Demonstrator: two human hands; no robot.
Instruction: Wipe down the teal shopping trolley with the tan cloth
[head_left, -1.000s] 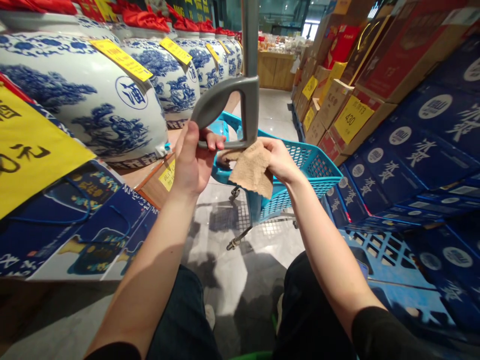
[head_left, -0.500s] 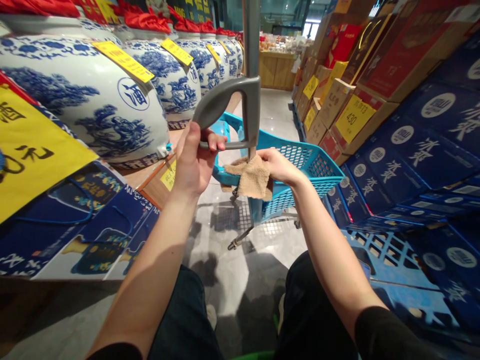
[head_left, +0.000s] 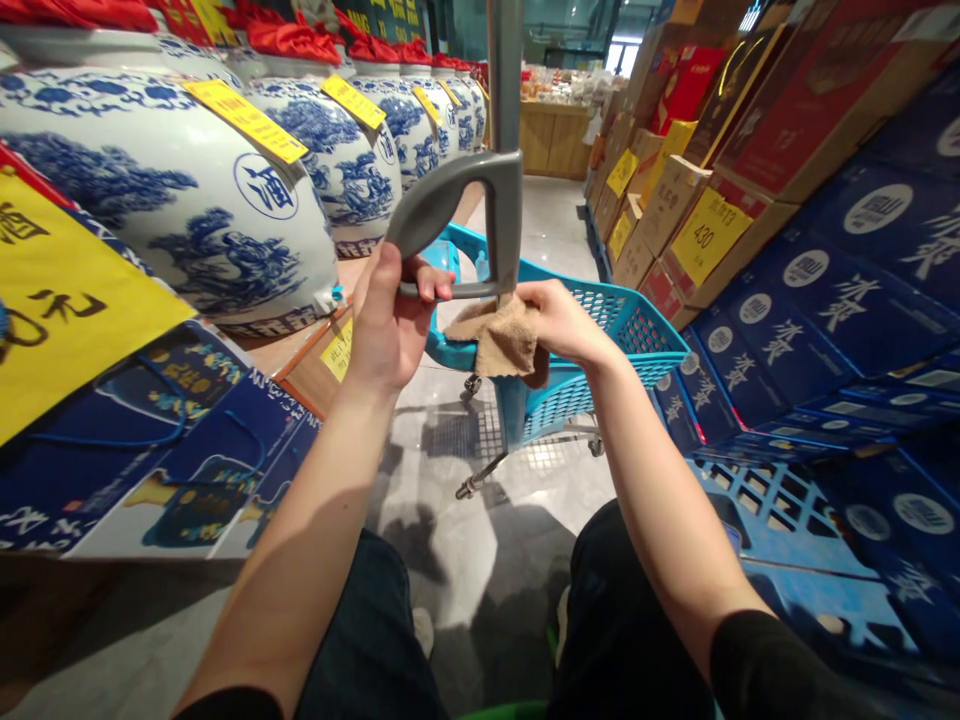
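Our left hand is curled round the lower left corner of the grey handle, thumb on the outer curve, fingertips over the bottom bar. Our right hand pinches the brown cloth at its right edge. Cloth lies just below the handle's lower right corner, bunched around the foot of the upright pole; whether it closes behind, we cannot tell. Pole's long axis runs up and away from us; cloth sits left of the right hand's grip, and that hand is the nearer of our 2. Blue cart stands beyond.

Against 0.5 s ago: cloth slightly higher, more crumpled, closer under the handle; left hand's hold unchanged.
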